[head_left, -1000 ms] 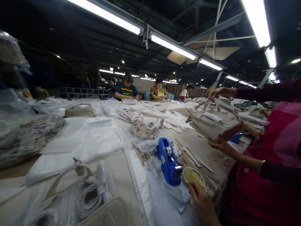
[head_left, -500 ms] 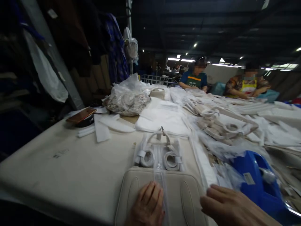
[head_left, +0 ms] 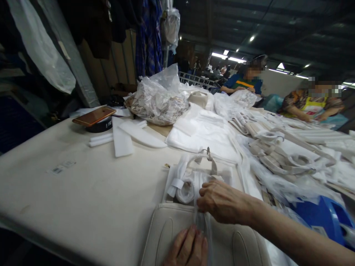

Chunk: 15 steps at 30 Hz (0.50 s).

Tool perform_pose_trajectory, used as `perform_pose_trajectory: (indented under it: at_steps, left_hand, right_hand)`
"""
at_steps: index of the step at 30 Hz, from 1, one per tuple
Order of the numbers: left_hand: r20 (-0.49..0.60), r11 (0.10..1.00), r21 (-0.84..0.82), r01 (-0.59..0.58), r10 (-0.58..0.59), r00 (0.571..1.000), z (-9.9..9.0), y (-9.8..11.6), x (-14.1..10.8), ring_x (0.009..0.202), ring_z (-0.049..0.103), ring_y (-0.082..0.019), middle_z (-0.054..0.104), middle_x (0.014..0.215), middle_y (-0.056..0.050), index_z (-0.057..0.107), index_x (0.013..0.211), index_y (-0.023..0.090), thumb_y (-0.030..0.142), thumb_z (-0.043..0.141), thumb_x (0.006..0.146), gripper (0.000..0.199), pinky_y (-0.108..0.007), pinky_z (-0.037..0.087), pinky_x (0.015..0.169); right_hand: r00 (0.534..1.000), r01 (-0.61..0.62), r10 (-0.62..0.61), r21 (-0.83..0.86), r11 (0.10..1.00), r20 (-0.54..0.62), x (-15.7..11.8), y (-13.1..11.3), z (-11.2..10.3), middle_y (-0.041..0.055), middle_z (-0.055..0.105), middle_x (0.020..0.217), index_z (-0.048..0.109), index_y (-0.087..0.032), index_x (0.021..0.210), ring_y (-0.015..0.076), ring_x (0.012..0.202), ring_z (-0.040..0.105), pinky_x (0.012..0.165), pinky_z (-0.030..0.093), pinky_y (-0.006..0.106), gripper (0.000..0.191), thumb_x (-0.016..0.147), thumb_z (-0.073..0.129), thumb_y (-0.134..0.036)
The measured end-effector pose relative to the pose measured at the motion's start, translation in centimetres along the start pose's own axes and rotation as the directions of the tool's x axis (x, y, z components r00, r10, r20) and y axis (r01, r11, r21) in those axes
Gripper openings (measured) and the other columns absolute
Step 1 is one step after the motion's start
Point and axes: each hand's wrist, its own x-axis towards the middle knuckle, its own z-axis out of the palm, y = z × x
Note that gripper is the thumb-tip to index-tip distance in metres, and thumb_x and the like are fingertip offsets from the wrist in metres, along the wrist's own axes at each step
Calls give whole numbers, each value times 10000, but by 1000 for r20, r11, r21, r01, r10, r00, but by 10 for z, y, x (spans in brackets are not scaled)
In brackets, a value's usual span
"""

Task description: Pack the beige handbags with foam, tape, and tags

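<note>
A beige bag [head_left: 219, 242] lies at the table's near edge, with curved stitched seams on its padded front. Flat on this front rests my left hand [head_left: 189, 248], its fingers stretched out beside a clear plastic strip [head_left: 197, 218] that runs down the middle. My right hand [head_left: 215, 199] is closed on the strip at the bag's upper edge, knuckles up. Just beyond lie a wrapped strap roll [head_left: 185, 192] with a white band and a beige top handle [head_left: 213, 166] with a metal hook. My right hand and forearm cover the area where the other roll was.
White foam pieces [head_left: 123, 142] and a phone [head_left: 94, 116] on a dark round object lie on the table [head_left: 83, 207]. Behind are a plastic-wrapped bundle [head_left: 161, 99], white sheets [head_left: 205, 129] and beige straps [head_left: 294, 155]. A blue container [head_left: 318, 216] stands right; two people sit beyond.
My right hand has moved left and forward from beside the bag onto the plastic strip. My left hand stays on the bag. The view has shifted, and the surroundings appear sharper.
</note>
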Motion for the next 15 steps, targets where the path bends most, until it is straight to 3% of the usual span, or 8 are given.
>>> perform_pose_trajectory:
  at_steps: [3, 5, 6, 9, 12, 13, 15]
  left_hand:
    - [25, 999, 22, -33, 32, 999, 2, -1, -3, 873, 645, -130, 655, 856, 0, 667, 903, 161, 51, 475, 871, 224, -377, 296, 1108]
    - [18, 1000, 25, -19, 18, 1000, 3, 0, -4, 863, 649, -127, 657, 837, 3, 665, 890, 159, 48, 465, 875, 230, -380, 295, 1112]
    - [12, 1000, 22, -11, 11, 1000, 4, 0, -3, 845, 653, -124, 660, 826, 7, 665, 879, 159, 45, 464, 873, 231, -381, 294, 1114]
    - [1, 1000, 5, 13, -13, 1000, 4, 1, 1, 775, 665, -123, 679, 802, 14, 667, 844, 157, 34, 434, 871, 265, -387, 281, 1124]
    - [-32, 999, -14, 31, -31, 999, 3, 2, 5, 744, 671, -132, 693, 787, 6, 670, 819, 152, 56, 349, 895, 343, -387, 282, 1121]
    - [-42, 999, -16, 38, -38, 998, 2, 2, 5, 744, 671, -133, 694, 783, 3, 670, 812, 152, 60, 336, 899, 358, -383, 287, 1118]
    - [-54, 999, -20, 51, -52, 997, 2, 3, 4, 756, 669, -130, 692, 781, 1, 668, 793, 155, 51, 354, 893, 346, -367, 307, 1108]
  right_hand:
    - [985, -134, 125, 64, 989, 123, 10, 6, -4, 51, 704, 682, 702, -182, 742, 174, 647, 627, 504, 261, 260, 118, 788, 595, -162]
    - [968, -226, 214, 92, 970, 128, 16, 15, -5, 63, 709, 682, 710, -164, 769, 174, 627, 627, 477, 249, 245, 97, 729, 698, -252]
    - [962, -264, 254, 98, 960, 102, 18, 20, -5, 73, 708, 690, 706, -150, 800, 178, 621, 623, 469, 246, 241, 192, 684, 746, -298]
    - [941, -335, 337, 90, 938, -10, 20, 33, -3, 81, 696, 706, 674, -129, 892, 188, 615, 610, 471, 258, 243, 379, 618, 800, -359]
    - [924, -358, 365, 77, 931, -117, 6, 26, 8, 70, 686, 792, 656, -161, 859, 201, 735, 609, 583, 346, 269, 168, 760, 695, -291]
    - [908, -363, 372, 79, 928, -193, -1, 18, 16, 68, 681, 830, 648, -170, 846, 201, 774, 601, 635, 365, 286, 82, 821, 623, -243]
    - [841, -344, 343, 75, 936, -419, -17, -7, 36, 58, 678, 894, 638, -186, 848, 198, 818, 590, 722, 386, 328, 189, 900, 459, -159]
